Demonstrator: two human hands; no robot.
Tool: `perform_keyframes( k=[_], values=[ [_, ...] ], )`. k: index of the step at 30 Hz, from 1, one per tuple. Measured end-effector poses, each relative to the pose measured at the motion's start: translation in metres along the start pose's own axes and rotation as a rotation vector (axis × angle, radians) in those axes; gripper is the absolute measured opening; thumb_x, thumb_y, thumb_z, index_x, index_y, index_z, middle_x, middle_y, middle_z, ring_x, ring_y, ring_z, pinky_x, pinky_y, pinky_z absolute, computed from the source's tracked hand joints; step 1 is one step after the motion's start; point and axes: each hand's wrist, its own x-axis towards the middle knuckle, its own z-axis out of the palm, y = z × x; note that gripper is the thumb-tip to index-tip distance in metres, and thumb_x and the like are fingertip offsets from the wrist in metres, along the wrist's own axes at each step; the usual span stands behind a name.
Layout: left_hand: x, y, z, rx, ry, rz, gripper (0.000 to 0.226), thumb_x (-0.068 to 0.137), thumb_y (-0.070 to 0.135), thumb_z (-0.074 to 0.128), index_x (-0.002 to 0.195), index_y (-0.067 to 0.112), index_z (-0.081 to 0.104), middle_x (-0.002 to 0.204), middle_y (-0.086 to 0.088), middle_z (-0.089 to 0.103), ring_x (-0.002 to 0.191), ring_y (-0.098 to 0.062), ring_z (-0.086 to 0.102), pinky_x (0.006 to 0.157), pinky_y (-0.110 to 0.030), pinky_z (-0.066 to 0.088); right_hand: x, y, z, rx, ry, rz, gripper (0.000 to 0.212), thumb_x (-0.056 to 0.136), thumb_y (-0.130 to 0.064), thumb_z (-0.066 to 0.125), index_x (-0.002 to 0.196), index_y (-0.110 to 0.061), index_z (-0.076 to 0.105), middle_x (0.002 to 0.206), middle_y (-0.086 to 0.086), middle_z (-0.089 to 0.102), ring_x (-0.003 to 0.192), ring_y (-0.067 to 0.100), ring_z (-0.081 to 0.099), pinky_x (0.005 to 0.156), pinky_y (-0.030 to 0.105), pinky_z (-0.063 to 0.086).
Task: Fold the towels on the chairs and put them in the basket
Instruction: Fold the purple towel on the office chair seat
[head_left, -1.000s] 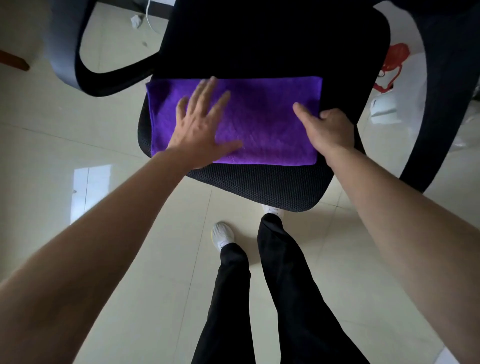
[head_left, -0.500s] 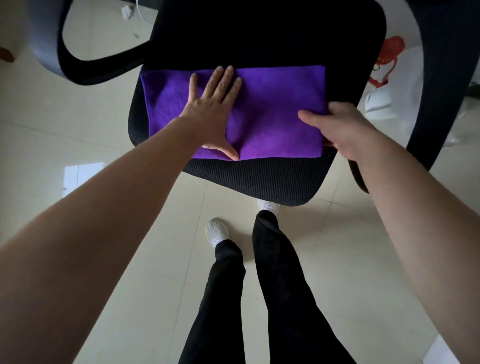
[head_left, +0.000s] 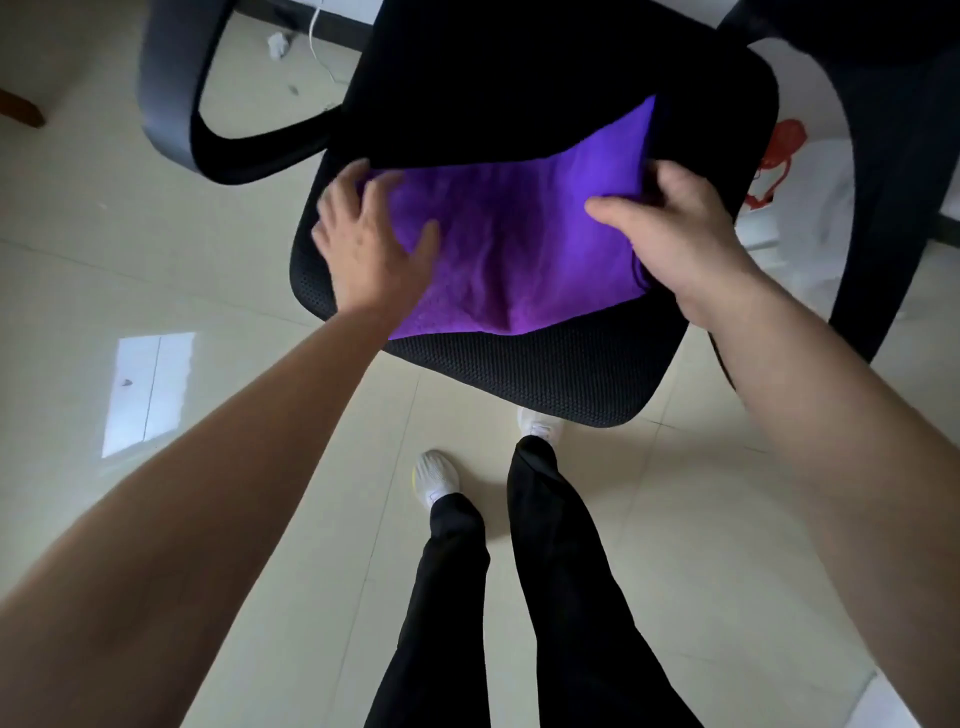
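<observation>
A purple towel (head_left: 519, 244), folded into a band, lies on the black mesh seat of an office chair (head_left: 545, 374). My right hand (head_left: 675, 228) grips the towel's right end and holds it lifted off the seat, so that side slopes upward. My left hand (head_left: 374, 244) lies on the towel's left end with its fingers spread, pressing it down. The middle of the towel is wrinkled. No basket is in view.
The chair's curved armrests rise at the upper left (head_left: 171, 104) and at the right (head_left: 883, 208). A white plastic bag with red print (head_left: 800, 197) lies on the tiled floor to the right. My legs and white shoes (head_left: 436, 475) stand just before the seat.
My right hand has closed on the towel's right end and raised it off the seat. My left hand has slid from the towel's middle to its left end.
</observation>
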Motion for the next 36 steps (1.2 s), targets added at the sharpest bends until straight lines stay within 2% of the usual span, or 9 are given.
perform_keyframes(
  k=[4,6,11,16,19,24,29,32,36],
  values=[
    [0.015,-0.039,-0.031,-0.769,-0.098,-0.774,0.034,0.095,0.042,0.049,0.113,0.014,0.058,0.105,-0.004,0.062,0.091,-0.016,0.061,0.084,-0.035,0.049,-0.001,-0.029,0.048,-0.152,-0.001,-0.090,0.037,0.078,-0.032,0.070,0.115,-0.025,0.069,0.081,-0.015,0.068,0.079,0.004,0.064,0.076,0.022,0.050],
    [0.021,-0.057,-0.042,-1.037,-0.287,-0.932,0.045,0.102,0.046,0.037,0.128,0.012,0.053,0.120,-0.007,0.062,0.105,-0.018,0.061,0.091,-0.039,0.047,-0.001,-0.040,0.081,-0.254,-0.037,-0.132,0.036,0.080,-0.030,0.066,0.115,-0.022,0.068,0.074,-0.015,0.062,0.080,0.009,0.063,0.077,0.023,0.047],
    [0.019,-0.068,-0.056,-1.101,-0.437,-0.905,0.063,0.102,0.053,0.029,0.143,0.007,0.043,0.139,-0.010,0.055,0.128,-0.022,0.052,0.109,-0.046,0.039,-0.006,-0.043,0.167,-0.480,-0.163,-0.226,0.041,0.086,-0.028,0.058,0.124,-0.012,0.061,0.119,0.009,0.069,0.116,0.034,0.060,0.094,0.036,0.045],
    [0.017,-0.066,-0.056,-1.104,-0.475,-0.885,0.065,0.102,0.054,0.028,0.145,0.007,0.042,0.143,-0.008,0.053,0.128,-0.020,0.051,0.105,-0.042,0.039,-0.022,-0.022,0.215,-0.674,-0.455,-0.134,0.081,0.098,-0.042,0.053,0.158,-0.007,0.013,0.149,0.024,0.036,0.135,0.042,0.043,0.107,0.045,0.038],
    [0.016,-0.065,-0.058,-1.104,-0.492,-0.887,0.065,0.102,0.053,0.028,0.147,0.007,0.040,0.146,-0.009,0.050,0.135,-0.021,0.046,0.112,-0.045,0.034,-0.019,-0.022,0.196,-0.451,-0.529,-0.052,0.064,0.099,-0.029,0.049,0.156,-0.011,0.027,0.146,0.019,0.049,0.133,0.035,0.049,0.110,0.044,0.040],
    [0.011,-0.056,-0.053,-0.915,-0.392,-0.906,0.036,0.101,0.040,0.039,0.112,0.013,0.062,0.109,-0.007,0.063,0.097,-0.021,0.060,0.086,-0.037,0.048,-0.010,0.002,0.126,-0.143,-0.035,-0.082,0.036,0.086,-0.017,0.057,0.121,-0.020,0.069,0.091,-0.010,0.070,0.088,0.014,0.070,0.092,0.043,0.056],
    [0.001,-0.042,-0.041,-0.749,-0.318,-0.903,0.027,0.088,0.034,0.045,0.071,0.015,0.054,0.073,0.000,0.048,0.078,-0.023,0.045,0.071,-0.037,0.039,-0.005,0.021,0.104,0.074,0.104,0.234,0.048,0.085,-0.027,0.056,0.133,-0.022,0.058,0.114,-0.004,0.066,0.105,0.013,0.064,0.101,0.044,0.051],
    [-0.011,-0.030,-0.032,-0.705,-0.327,-0.848,0.032,0.087,0.028,0.049,0.107,0.008,0.064,0.090,0.000,0.056,0.083,-0.020,0.049,0.071,-0.032,0.038,-0.005,0.022,0.120,0.042,-0.011,0.242,0.060,0.073,-0.038,0.058,0.130,-0.020,0.060,0.125,0.001,0.065,0.110,0.018,0.063,0.096,0.041,0.052],
    [-0.023,-0.023,-0.021,-0.639,-0.286,-0.762,0.060,0.084,0.018,0.059,0.142,0.016,0.045,0.118,0.001,0.062,0.104,-0.018,0.060,0.092,-0.033,0.051,-0.008,0.016,0.133,0.096,-0.077,0.187,0.048,0.083,-0.020,0.061,0.130,-0.026,0.058,0.112,-0.003,0.068,0.096,0.013,0.065,0.074,0.027,0.049]
  ],
)
